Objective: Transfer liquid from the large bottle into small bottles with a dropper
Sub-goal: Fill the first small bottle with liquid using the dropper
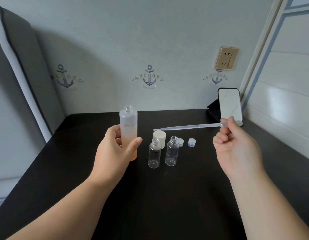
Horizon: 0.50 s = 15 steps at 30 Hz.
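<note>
1. Both forearms entered from the near edge of the frame; the left hand (115, 149) wrapped its grip around the large bottle (128, 134), and the right hand (236, 146) pinched the bulb end of the dropper (186, 127).
2. The large bottle stood uncapped on the counter (184, 196), with pale orange liquid in its lower part. Its white cap (159, 136) rested just behind the small bottles.
3. The dropper was held roughly level above the counter, tip pointing toward the large bottle but well short of its mouth. No liquid was discernible in the tube.
4. Two small bottles, left (154, 154) and right (172, 151), stood open and appeared empty. Their clear caps (191, 142) lay just beside them.
5. Assessment: preparation (uncapping) was complete; no transfer was evident. Drawing liquid, filling both small bottles and recapping were judged outstanding.
6. The counter was dark and matte. A small mirror (230, 104) on a black stand stood at its far right corner.
7. The wall (115, 49) behind carried anchor motifs and a gold socket (226, 58). A padded headboard (20, 66) stood at left, white panelling at right.
</note>
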Tool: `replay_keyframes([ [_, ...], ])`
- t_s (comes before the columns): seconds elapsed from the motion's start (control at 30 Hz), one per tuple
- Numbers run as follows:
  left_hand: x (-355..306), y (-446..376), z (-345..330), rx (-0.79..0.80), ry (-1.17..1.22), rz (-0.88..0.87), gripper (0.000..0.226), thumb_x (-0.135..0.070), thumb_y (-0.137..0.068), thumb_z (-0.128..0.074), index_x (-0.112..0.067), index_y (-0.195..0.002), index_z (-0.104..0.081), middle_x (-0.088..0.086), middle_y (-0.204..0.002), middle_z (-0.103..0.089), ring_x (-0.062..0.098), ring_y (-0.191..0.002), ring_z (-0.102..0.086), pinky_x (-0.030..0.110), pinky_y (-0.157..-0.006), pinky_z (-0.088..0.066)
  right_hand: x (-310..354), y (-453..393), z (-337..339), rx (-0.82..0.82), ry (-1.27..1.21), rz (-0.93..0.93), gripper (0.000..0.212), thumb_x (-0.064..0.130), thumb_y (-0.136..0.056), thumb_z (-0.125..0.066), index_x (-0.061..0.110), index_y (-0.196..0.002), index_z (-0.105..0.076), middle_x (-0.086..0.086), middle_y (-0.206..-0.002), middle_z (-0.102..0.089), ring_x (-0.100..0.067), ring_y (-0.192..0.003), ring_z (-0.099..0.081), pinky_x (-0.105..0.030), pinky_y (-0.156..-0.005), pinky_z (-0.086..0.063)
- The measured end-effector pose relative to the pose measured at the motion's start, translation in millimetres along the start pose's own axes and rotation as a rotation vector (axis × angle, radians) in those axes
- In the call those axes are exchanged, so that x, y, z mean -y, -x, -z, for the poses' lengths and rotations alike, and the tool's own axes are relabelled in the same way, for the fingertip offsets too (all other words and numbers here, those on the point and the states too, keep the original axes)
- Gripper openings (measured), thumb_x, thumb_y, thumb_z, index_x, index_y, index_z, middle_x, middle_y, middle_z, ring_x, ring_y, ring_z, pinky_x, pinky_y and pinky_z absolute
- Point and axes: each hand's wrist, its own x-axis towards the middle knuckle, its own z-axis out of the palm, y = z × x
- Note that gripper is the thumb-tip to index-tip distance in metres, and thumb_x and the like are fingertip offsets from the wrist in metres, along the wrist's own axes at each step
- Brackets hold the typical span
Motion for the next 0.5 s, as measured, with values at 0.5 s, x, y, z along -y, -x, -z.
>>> replay_keyframes([
  [0.5, -32.9, 33.6, -13.3, 0.145, -0.373, -0.197, 0.066, -0.062, -0.083, -0.063, -0.03, -0.139, -0.054, -0.016, -0.101, -0.064, 0.004, -0.083, -0.063, 0.017, -0.074, -0.05, -0.3, -3.4, 8.8, -0.012, 0.029, 0.007, 0.016, 0.019, -0.093, -0.071, 0.003, -0.093, -0.074, 0.003, -0.067, -0.054, -0.008, -0.054, -0.039, -0.018, -0.052, -0.039],
])
